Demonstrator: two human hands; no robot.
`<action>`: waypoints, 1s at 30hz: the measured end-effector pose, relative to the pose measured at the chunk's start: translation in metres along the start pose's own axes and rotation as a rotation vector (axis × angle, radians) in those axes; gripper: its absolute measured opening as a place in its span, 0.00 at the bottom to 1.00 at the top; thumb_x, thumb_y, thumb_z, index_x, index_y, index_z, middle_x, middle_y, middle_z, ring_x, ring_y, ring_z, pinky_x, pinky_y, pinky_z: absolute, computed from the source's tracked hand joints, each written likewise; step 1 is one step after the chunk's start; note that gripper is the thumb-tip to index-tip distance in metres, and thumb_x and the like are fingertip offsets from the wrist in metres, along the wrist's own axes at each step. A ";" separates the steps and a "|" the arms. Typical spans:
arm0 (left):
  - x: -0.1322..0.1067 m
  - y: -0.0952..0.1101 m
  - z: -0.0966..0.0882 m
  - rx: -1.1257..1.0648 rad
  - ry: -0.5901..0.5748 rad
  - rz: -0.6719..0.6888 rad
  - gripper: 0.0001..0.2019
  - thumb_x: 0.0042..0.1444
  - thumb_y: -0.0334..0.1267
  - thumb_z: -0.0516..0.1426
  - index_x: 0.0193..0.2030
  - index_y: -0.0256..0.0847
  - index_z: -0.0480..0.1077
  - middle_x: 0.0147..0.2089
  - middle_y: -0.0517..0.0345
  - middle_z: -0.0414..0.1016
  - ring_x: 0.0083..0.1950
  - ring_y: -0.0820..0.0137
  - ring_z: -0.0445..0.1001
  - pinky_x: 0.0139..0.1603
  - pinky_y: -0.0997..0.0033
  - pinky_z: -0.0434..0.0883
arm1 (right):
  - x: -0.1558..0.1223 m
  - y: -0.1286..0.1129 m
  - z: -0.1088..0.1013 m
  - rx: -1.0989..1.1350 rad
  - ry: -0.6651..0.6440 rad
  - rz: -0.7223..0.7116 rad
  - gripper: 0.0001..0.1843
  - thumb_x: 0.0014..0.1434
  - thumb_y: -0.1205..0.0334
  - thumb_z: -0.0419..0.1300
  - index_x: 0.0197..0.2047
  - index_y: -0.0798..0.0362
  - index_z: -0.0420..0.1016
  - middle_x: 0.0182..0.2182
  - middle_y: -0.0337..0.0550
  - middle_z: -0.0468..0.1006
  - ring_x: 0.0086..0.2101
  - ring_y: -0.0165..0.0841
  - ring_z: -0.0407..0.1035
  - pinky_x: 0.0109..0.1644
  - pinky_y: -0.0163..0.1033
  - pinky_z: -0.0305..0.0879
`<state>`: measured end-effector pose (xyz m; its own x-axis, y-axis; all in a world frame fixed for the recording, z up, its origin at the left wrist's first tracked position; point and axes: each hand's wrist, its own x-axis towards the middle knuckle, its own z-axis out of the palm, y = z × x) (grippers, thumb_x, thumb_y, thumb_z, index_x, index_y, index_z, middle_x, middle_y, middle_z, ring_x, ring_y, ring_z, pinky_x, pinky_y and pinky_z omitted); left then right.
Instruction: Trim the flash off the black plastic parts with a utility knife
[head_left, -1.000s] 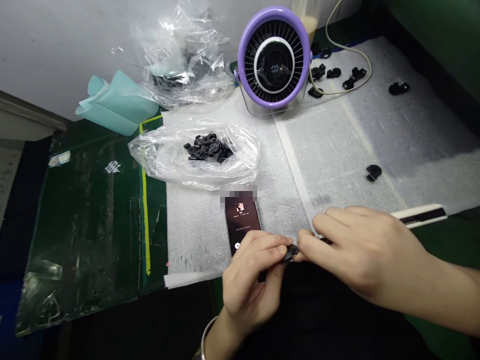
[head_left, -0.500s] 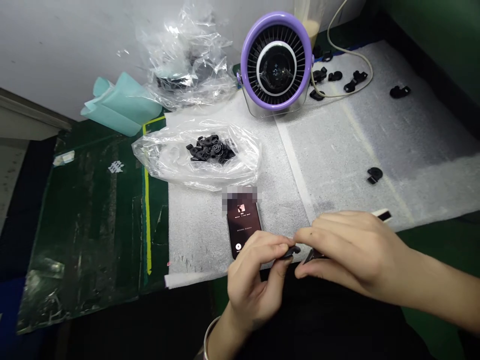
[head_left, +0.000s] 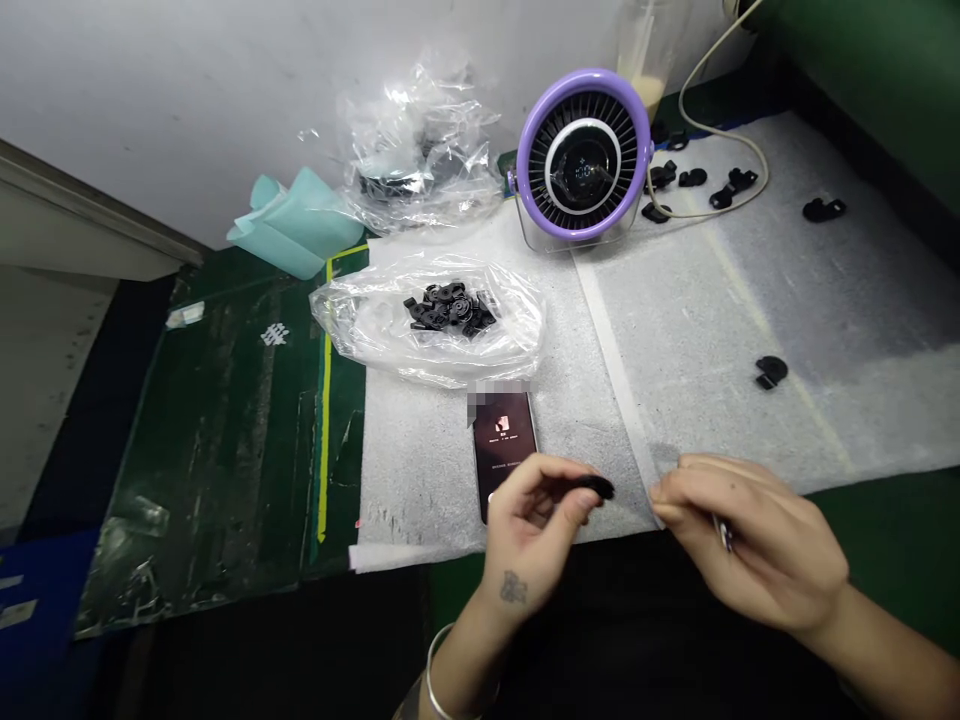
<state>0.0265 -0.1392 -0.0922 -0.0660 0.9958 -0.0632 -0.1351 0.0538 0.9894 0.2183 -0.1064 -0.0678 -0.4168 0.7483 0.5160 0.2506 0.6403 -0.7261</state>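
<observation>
My left hand [head_left: 536, 530] is closed in a pinch on a small black plastic part [head_left: 598, 487], held just above the table's front edge. To its right, my right hand [head_left: 750, 545] is closed, with thumb and forefinger tips pressed together, apart from the black part. A slim pale and dark object [head_left: 724, 533] shows between its fingers; most of it is hidden, so its kind is unclear. Beside my left hand lies a phone [head_left: 504, 440] with its screen lit. Farther back, a clear plastic bag [head_left: 360, 320] holds a heap of black plastic parts [head_left: 454, 308].
A purple fan [head_left: 531, 120] stands at the back, with a pale cable [head_left: 761, 160] beside it. Loose black parts [head_left: 771, 372] lie on the white foam sheet [head_left: 675, 330]. Crumpled clear plastic [head_left: 420, 150] and turquoise sheeting [head_left: 300, 225] sit at the back left, near a cup [head_left: 646, 75].
My hands have moved apart, the right one going rightward with its fingertips now closed together. The black part stays in my left hand, turned slightly. The camera view has shifted.
</observation>
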 end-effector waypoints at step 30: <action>0.012 0.009 0.008 0.432 -0.144 0.309 0.04 0.63 0.29 0.62 0.41 0.39 0.78 0.37 0.52 0.86 0.35 0.65 0.86 0.34 0.71 0.83 | -0.009 0.006 0.003 -0.067 -0.085 -0.115 0.10 0.72 0.72 0.51 0.45 0.55 0.72 0.24 0.34 0.73 0.23 0.28 0.64 0.27 0.37 0.58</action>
<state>0.0321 -0.1265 -0.0829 0.1021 0.9685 0.2270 0.2889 -0.2473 0.9249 0.2212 -0.1101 -0.0781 -0.5178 0.6540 0.5515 0.2537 0.7330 -0.6311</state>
